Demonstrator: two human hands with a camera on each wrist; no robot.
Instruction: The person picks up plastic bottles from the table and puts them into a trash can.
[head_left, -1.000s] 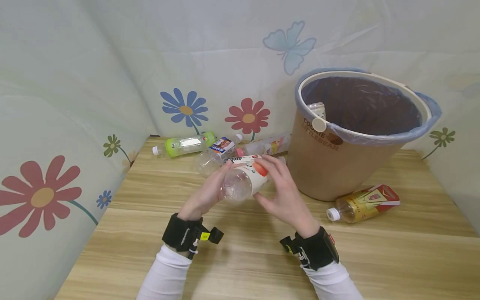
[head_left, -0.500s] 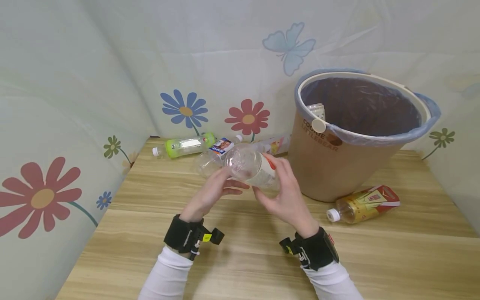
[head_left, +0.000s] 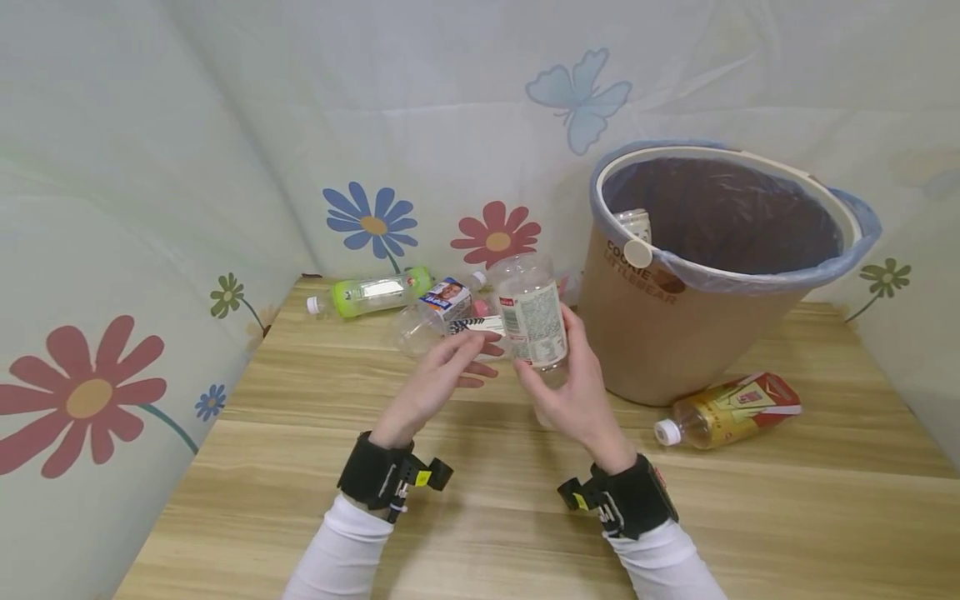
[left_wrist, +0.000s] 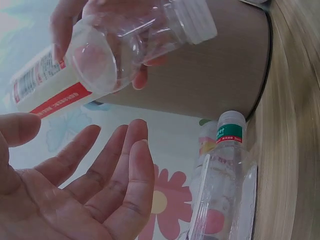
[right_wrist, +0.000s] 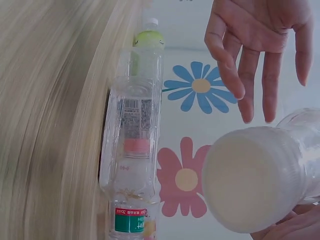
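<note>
My right hand (head_left: 573, 396) grips a clear plastic bottle (head_left: 534, 321) with a white label, raised above the table. The bottle is tilted base up, its text-and-barcode side facing the head camera. Its white cap (right_wrist: 250, 180) points down close to the right wrist camera. My left hand (head_left: 438, 375) is beside the bottle, apart from it, with its fingers spread and relaxed in the left wrist view. Behind the hands lie a green-labelled bottle (head_left: 378, 292), a clear bottle with a blue label (head_left: 446, 296) and another clear bottle with a green-and-red neck label (left_wrist: 230, 132).
A brown bin (head_left: 660, 342) with a blue liner stands at the back right, a container visible inside its rim. In front of it lies a yellow-and-red bottle (head_left: 735, 411) with a white cap. Flower-printed cloth walls bound the wooden table (head_left: 480, 533).
My left hand has let go of the bottle and drawn slightly away. In my right hand the bottle has turned from base towards me to base up, bringing its barcode side into view.
</note>
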